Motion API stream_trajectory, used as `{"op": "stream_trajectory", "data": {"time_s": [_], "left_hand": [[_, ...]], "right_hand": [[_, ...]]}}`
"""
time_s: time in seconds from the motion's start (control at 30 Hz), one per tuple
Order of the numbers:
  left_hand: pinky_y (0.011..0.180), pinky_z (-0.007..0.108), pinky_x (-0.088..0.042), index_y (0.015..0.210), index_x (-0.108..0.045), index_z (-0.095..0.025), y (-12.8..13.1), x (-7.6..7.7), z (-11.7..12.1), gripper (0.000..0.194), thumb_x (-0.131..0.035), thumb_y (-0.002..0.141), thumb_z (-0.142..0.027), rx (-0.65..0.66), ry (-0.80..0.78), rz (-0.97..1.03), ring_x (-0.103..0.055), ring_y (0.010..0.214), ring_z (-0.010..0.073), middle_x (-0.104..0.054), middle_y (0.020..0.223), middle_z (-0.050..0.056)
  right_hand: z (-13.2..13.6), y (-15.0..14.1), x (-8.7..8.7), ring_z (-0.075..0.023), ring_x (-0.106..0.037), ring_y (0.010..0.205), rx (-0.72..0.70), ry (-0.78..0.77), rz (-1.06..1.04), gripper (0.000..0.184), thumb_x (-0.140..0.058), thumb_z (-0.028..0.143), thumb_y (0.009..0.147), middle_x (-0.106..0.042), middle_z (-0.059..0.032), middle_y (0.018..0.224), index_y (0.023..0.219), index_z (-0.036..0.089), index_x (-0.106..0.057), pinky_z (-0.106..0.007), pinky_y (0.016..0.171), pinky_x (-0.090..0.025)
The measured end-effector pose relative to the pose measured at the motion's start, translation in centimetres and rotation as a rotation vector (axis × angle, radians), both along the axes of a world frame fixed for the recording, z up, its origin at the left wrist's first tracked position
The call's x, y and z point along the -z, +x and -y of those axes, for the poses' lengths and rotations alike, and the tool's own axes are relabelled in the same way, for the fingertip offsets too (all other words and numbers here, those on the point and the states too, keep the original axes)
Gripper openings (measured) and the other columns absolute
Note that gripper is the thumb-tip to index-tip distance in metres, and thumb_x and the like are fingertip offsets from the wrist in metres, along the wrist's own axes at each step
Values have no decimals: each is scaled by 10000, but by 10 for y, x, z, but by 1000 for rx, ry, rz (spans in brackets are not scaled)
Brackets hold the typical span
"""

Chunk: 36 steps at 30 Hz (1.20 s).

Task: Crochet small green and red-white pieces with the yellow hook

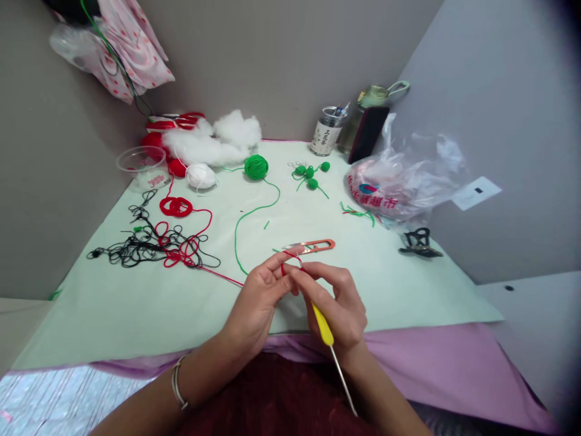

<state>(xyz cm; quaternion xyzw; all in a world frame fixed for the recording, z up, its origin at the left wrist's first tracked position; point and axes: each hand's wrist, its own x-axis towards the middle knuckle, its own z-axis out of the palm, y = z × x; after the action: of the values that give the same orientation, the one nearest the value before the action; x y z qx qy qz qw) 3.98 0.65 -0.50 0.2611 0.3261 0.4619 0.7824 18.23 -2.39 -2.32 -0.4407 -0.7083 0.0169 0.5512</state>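
My left hand is closed on red yarn, which loops over its raised index finger and trails left over the table. In my right hand is a crochet hook with a yellow grip, its long metal shaft pointing down toward me. The fingertips of both hands meet around a small red loop; the hook's working tip is hidden there. Just beyond the fingers lie orange-handled thread snips.
Tangled black cord lies at left. Behind are a green yarn ball, a white yarn ball, stuffing and small green crocheted balls. At right stand a pen jar, a phone, a plastic bag and a black claw clip.
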Motion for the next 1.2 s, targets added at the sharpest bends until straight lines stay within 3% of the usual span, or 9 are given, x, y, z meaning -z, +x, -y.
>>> {"op": "stream_trajectory", "data": {"time_s": [0.13,0.27,0.43,0.63,0.73,0.83,0.93,1.07,1.2], "left_hand": [[752,242,-473,1095,-848,-173,-2,-3,-3,362,-929,747,-229,39,-119,92,-453,614,76,-595,705,-33],[811,256,-471,1040,-855,-192,-2,-10,-2,271,-899,773,-210,-8,-33,2,-543,706,105,-660,762,-13],[915,277,-459,1054,-850,-212,2,-11,1,269,-896,789,-227,-13,59,-63,-627,865,148,-728,832,4],[905,257,-494,1113,-841,-184,4,-3,-3,324,-891,793,-198,32,-76,73,-653,908,144,-772,985,45],[906,272,-518,1048,-854,-166,1,-4,-6,292,-906,762,-191,42,-147,122,-658,883,140,-768,1048,58],[892,253,-501,1010,-860,-188,0,-7,-7,258,-908,757,-184,-10,-88,46,-638,828,118,-749,933,14],[924,253,-476,1160,-832,-236,2,-8,-4,385,-904,785,-190,-46,46,-68,-637,849,128,-704,787,-31],[952,281,-486,1267,-791,-243,4,-7,-1,489,-911,793,-220,22,21,-25,-666,906,154,-742,835,-6],[876,267,-517,1191,-827,-196,0,-10,-4,351,-856,842,-218,144,-35,66,-658,858,134,-780,1054,56]], "right_hand": [[-2,5,-3,-183,-706,836,-39,-118,-318,259,-623,114,1006,-754,-33,943,1129,272,-787,-329,740,-585],[-8,5,-11,-162,-665,735,-166,-272,-623,186,-615,203,1033,-744,-18,873,1002,256,-790,-322,685,-563],[-9,0,-12,-178,-715,834,-132,-247,-498,203,-614,171,1028,-788,-24,930,1019,268,-792,-332,745,-600],[-2,1,-2,-216,-748,969,18,-44,-52,331,-665,87,974,-780,-79,1097,1200,296,-788,-362,794,-632],[-4,5,-5,-185,-727,849,-6,-101,-279,267,-634,108,996,-769,-44,966,1132,277,-790,-341,755,-614],[-9,7,-11,-144,-658,654,-98,-241,-600,201,-588,196,1039,-716,-16,844,998,243,-779,-306,623,-569],[-9,4,-13,-170,-704,740,-99,-251,-473,178,-618,180,1021,-753,-34,883,995,242,-783,-327,677,-593],[-6,-2,-8,-214,-751,975,-4,-24,-169,301,-686,71,955,-814,-70,1075,1133,284,-804,-380,839,-615],[-8,3,-9,-195,-744,839,-99,-209,-484,179,-640,187,1017,-808,-47,955,1039,264,-800,-358,759,-623]]}}
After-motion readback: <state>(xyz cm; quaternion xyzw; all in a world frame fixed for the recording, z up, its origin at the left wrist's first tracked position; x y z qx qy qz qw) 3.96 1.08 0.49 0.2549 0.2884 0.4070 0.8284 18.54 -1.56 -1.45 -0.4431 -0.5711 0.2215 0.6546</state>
